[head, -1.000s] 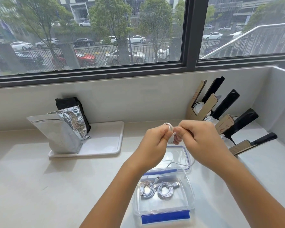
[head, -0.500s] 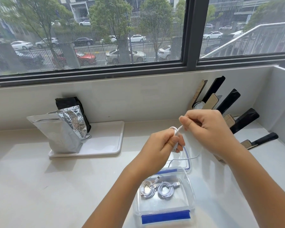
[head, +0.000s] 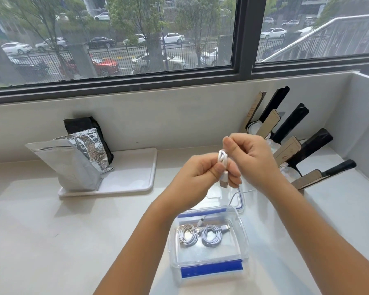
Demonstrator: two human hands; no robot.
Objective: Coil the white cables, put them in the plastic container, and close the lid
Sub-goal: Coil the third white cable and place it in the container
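Observation:
My left hand (head: 197, 176) pinches a small white cable coil (head: 222, 158) upright, its USB plug hanging below my thumb. My right hand (head: 250, 158) is closed on the same cable just right of the coil, and a loose strand (head: 235, 193) trails down from it toward the lid. Both hands hover above the counter behind a clear plastic container (head: 173, 248) with blue clips. Two coiled white cables (head: 199, 234) lie side by side on its floor. The clear lid (head: 242, 201) lies flat behind the container, partly hidden by my hands.
A white tray (head: 132, 173) at the left holds a silver foil pouch (head: 73, 160) and a black pouch (head: 87, 128). A rack of black and tan slats (head: 294, 145) stands at the right against the corner wall. A window runs along the back.
My right hand came back down to the coil after lifting the strand away to the right. The coil in my left hand has gained a turn and the loose strand is shorter.

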